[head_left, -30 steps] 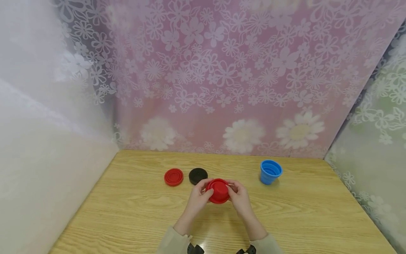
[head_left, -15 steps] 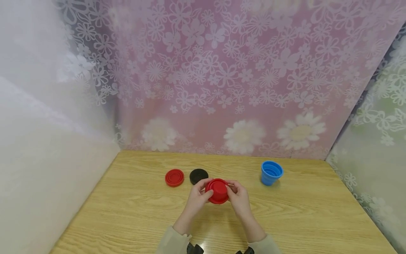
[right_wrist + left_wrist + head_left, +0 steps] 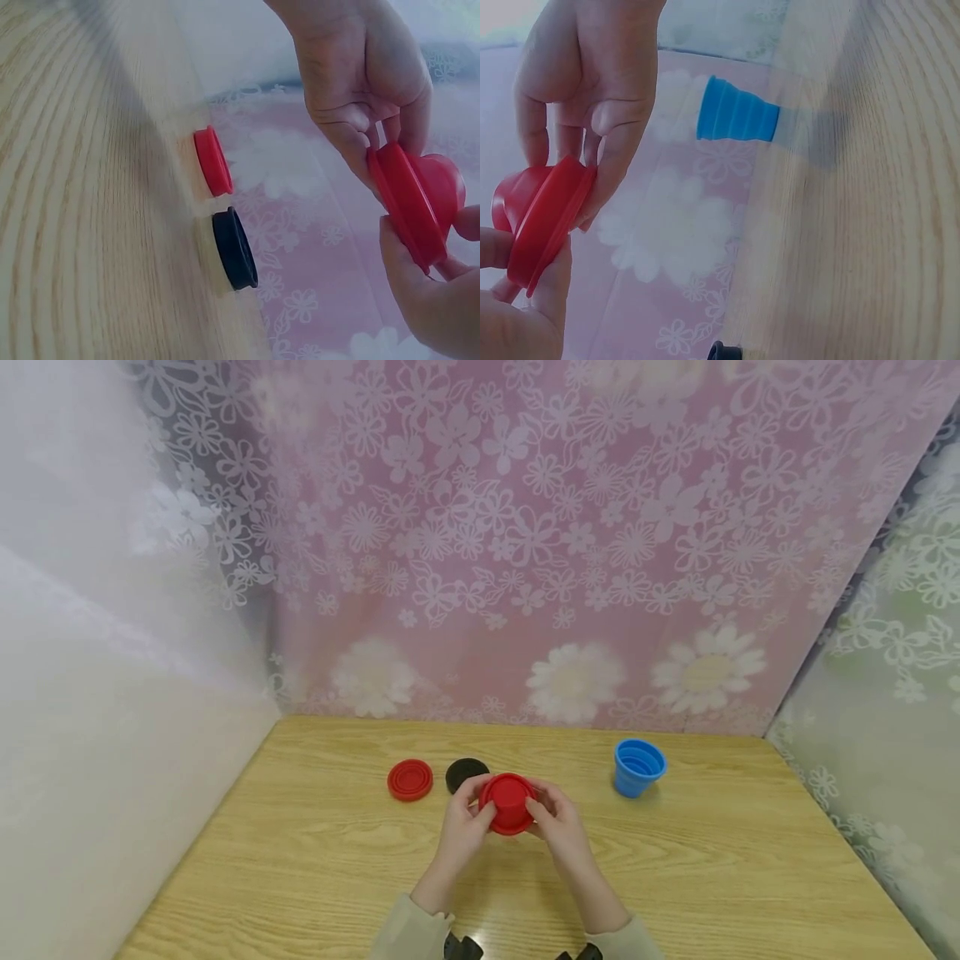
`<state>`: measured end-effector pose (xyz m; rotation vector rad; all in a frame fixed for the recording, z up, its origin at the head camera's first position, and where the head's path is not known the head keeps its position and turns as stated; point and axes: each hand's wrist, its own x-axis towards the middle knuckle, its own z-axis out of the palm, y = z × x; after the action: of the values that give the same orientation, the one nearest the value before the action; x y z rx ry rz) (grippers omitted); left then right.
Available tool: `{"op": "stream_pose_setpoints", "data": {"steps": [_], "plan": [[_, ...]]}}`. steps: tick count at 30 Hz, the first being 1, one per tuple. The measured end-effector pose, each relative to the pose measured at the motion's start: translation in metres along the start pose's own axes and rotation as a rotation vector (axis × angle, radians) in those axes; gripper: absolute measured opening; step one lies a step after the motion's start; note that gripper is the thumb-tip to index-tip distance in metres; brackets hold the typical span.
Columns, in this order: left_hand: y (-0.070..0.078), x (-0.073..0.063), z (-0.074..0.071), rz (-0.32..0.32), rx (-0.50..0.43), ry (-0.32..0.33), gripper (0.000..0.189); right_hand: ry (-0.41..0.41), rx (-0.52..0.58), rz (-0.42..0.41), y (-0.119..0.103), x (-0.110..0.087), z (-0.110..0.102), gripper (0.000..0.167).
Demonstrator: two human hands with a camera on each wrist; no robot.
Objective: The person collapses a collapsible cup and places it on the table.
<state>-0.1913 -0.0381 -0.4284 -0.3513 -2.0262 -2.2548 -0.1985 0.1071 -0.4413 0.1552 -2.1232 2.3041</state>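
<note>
A red collapsible cup (image 3: 509, 802) is held above the table between both hands, its narrow base facing up toward the head camera. My left hand (image 3: 463, 831) grips its left rim, thumb on the near side and fingers behind. On the right rim, my right hand (image 3: 562, 827) grips in the same way. Both wrist views show the cup side-on, with a wide rim band and the smaller base section pushed out beyond it. Behind my left fingers lies a flat black collapsed cup (image 3: 465, 772), partly hidden by them in the head view.
A flat red collapsed cup (image 3: 410, 779) lies left of the black one. An extended blue collapsible cup (image 3: 638, 767) stands upright at the back right of the wooden table (image 3: 300, 860). Flowered curtains (image 3: 480, 568) enclose the back and sides.
Both hands have lifted the red cup slightly up and to the left in the head view. Its base tilts a little differently, and the right thumb has shifted lower on it.
</note>
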Motion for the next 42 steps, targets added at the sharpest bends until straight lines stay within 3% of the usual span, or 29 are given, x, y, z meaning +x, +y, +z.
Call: {"op": "stream_pose_setpoints", "data": {"steps": [6,17,27,42], "plan": [[0.004,0.002,0.001,-0.009,0.019,0.04,0.032,-0.085,0.032,-0.01,0.0,0.001,-0.001,0.039],[-0.024,0.015,-0.007,-0.109,-0.051,0.052,0.035,-0.063,0.032,0.005,-0.007,0.006,0.004,0.042],[-0.022,0.014,-0.008,-0.112,-0.073,0.031,0.036,-0.038,0.042,0.008,-0.006,0.005,0.007,0.042],[-0.018,0.008,-0.008,-0.119,-0.074,-0.036,0.037,0.016,0.075,-0.054,-0.005,0.003,0.012,0.037]]}}
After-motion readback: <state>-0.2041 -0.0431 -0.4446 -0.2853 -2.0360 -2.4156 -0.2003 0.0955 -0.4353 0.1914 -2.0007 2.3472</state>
